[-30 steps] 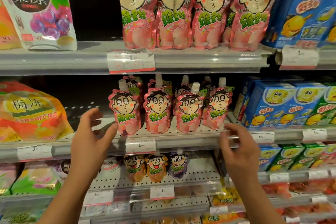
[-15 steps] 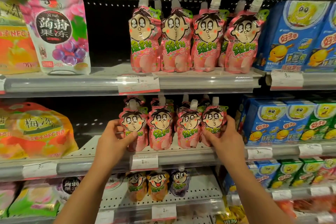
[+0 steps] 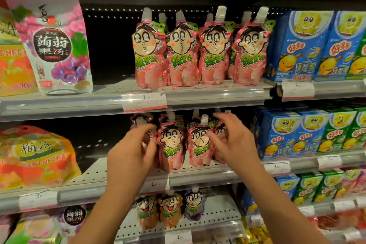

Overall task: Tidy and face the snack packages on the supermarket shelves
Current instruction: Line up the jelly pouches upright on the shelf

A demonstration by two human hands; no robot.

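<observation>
On mid shelf [image 3: 198, 178]: pink pouches [image 3: 172, 144].

"梅冻" on orange bag [image 3: 37, 156]

Both bare forearms reach up and forward from the bottom edge. The left hand [image 3: 129, 153] and right hand [image 3: 232, 141] are raised side by side, backs toward the camera, fingers loosely spread and blurred, gripping nothing.

Pouches [image 3: 200, 53] left of boxes [image 3: 316, 45]
</observation>
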